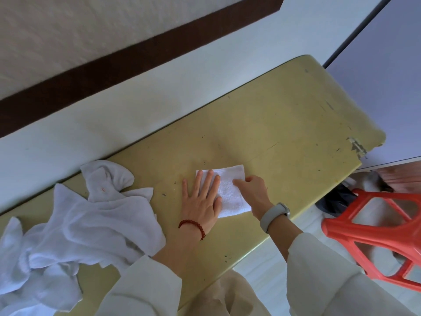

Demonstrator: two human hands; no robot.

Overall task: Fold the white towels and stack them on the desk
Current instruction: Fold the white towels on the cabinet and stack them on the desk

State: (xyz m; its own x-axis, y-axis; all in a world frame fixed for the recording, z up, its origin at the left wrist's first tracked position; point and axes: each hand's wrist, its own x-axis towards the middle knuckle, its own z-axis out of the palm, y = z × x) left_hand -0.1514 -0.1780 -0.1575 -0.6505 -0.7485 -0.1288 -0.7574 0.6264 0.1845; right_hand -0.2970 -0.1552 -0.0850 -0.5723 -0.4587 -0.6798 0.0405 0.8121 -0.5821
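Observation:
A small folded white towel [230, 190] lies flat on the yellow desk [284, 124], near its front edge. My left hand [201, 199] lies flat with straight fingers, pressing on the towel's left part and the desk beside it. My right hand [252, 190] rests on the towel's right edge with its fingers curled, the index finger pointing onto the cloth; whether it pinches the edge is unclear. A loose heap of unfolded white towels [75, 229] covers the left end of the desk.
The desk stands against a pale wall [91, 124] with a dark brown band. A red plastic stool [373, 233] stands on the floor to the right of the desk, with dark items behind it. The desk's right corner is chipped.

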